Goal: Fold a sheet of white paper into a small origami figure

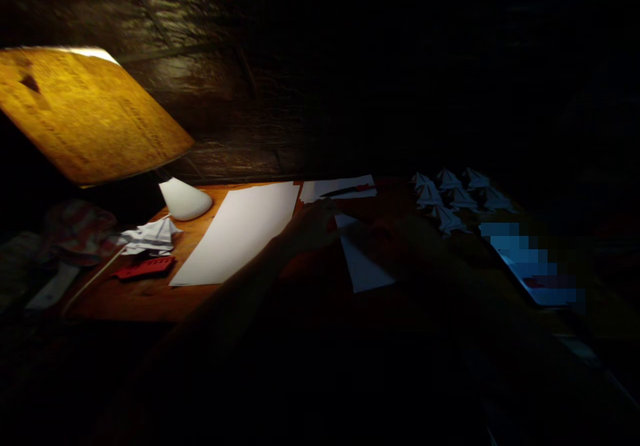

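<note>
A small white sheet of paper (369, 266) is between my two hands, above the dark tabletop. My left hand (316, 223) comes in from below, its fingers curled together at the sheet's upper left corner. Over the sheet's upper right part lies my right hand (390, 233), deep in shadow, so its fingers cannot be made out. Left of my hands, a large stack of white paper (240, 239) rests on the wooden table (145, 306). Behind them lies a smaller paper stack (315, 190) with a red-handled knife (361, 188) on top.
At the left stands a lit lamp (95, 116) with a white base (185, 199). Crumpled paper (150, 236) and a red object (145, 268) lie near it. Several folded paper figures (447, 199) stand at the back right. A glowing, pixelated screen (530, 266) lies at the right.
</note>
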